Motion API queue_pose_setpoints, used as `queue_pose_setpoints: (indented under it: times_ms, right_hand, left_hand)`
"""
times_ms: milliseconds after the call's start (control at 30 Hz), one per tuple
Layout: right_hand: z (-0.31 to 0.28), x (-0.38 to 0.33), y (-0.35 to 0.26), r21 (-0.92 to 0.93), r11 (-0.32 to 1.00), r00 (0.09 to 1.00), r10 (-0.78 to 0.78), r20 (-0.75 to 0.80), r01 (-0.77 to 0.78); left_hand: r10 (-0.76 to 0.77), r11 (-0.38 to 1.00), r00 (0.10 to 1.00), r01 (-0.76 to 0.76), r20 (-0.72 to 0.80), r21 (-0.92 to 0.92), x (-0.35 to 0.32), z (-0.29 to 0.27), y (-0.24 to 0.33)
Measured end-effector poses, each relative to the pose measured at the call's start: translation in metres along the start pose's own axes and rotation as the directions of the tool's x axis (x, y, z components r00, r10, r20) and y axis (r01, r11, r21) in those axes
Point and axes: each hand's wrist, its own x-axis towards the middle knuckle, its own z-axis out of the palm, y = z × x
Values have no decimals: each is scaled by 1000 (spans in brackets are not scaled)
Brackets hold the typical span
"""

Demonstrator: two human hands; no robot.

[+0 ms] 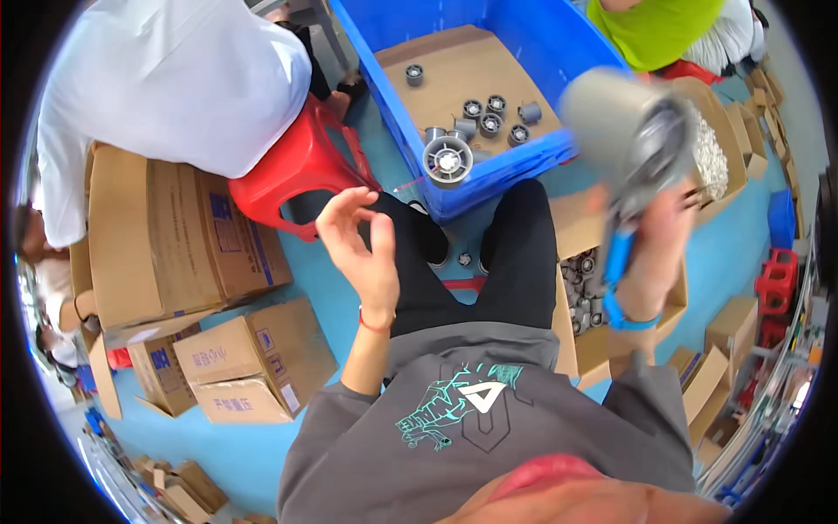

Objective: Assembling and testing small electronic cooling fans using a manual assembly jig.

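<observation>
Several small grey cylindrical parts with spoked ends [491, 125], at least 7, lie on the brown cardboard sheet [445, 61] inside your blue rectangular plastic tub [524, 159]. 1 more grey cylinder with a pale-centred spoked face [448, 162] shows over the tub's near corner; you cannot tell here whether it touches the rim. Your left hand [360, 249] is empty, fingers loosely curled and spread, near that corner. Your right hand [656, 253] grips a blurred thick grey cylindrical object [602, 122], raised above the open brown cardboard box [566, 327]. That box holds many more grey cylinders [583, 293]. You seem partway through: some pieces sit in the tub, plenty lie in the box, and which of them are finished is unclear.
</observation>
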Motion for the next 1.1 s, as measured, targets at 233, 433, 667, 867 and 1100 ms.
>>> queue_pose_setpoints:
  times_ms: [233, 433, 667, 867, 1100]
  right_hand:
    - [45, -21, 16, 134, 861, 758, 345, 554, -490]
    - [37, -21, 15, -106, 988, 855, 150, 496, -112]
    - [35, -15, 39, -77, 997, 809, 57, 586, -14]
    - [22, -17, 28, 26, 527, 390, 596, 702, -850]
    - [34, 1, -4, -391, 890, 703, 124, 701, 233]
  left_hand:
    - [18, 915, 822, 216, 569, -342, 30, 31, 59]
    - [-24, 903, 888, 216, 458, -370, 19, 26, 53]
    - [-209, 892, 802, 391, 559, -228, 18, 22, 51]
    - [-107, 980, 757, 189, 644, -59, 24, 14, 48]
    - [-204, 978, 660, 170, 723, 121, 28, 12, 72]
